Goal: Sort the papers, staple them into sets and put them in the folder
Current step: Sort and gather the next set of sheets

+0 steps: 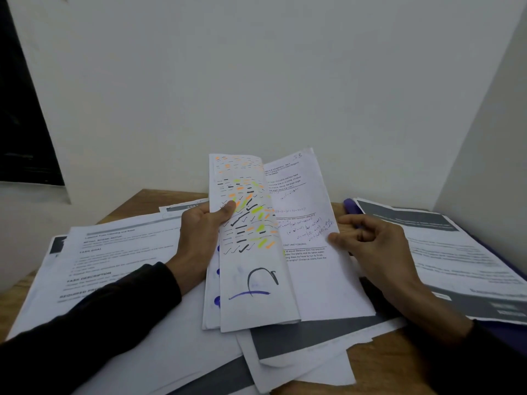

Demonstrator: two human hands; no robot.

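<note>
white walls meet behind a wooden tabletop [379,369]. left hand [199,232] fingers pinch a scribbled sheaf [251,252] held upright; right hand [373,240] fingers pinch its printed page [308,229]. loose papers [114,266] lie around, and a purple folder [350,206] lies right under sheets.

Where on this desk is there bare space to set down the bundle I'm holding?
Bare wood shows at the near right corner, between the loose sheets and the right sleeve, and at the far left edge behind the printed pages. The middle is crowded with overlapping papers; the purple folder fills the right.
</note>
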